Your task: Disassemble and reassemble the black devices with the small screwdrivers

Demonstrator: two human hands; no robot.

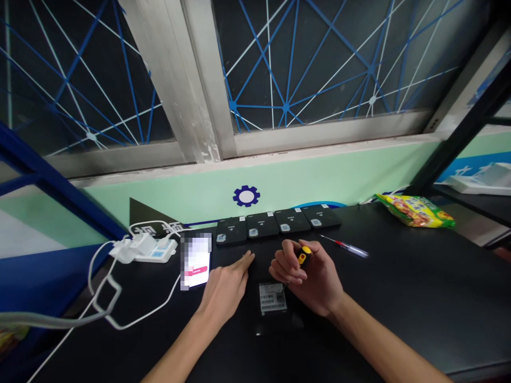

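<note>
A small black device [275, 311] with a white label on its upturned face lies on the black table [399, 298] in front of me. My right hand [309, 276] is closed round a screwdriver with a yellow-and-black handle [305, 256], its tip down at the device's top right edge. My left hand [227, 284] rests flat on the table just left of the device, fingers stretched out, holding nothing. It lies beside a lit phone [196, 261].
Several identical black devices [278, 222] stand in a row along the wall. A second screwdriver with a clear handle [346, 247] lies to the right. A white power strip with cables [144, 249] sits at left, a yellow-green snack bag [415, 210] at far right.
</note>
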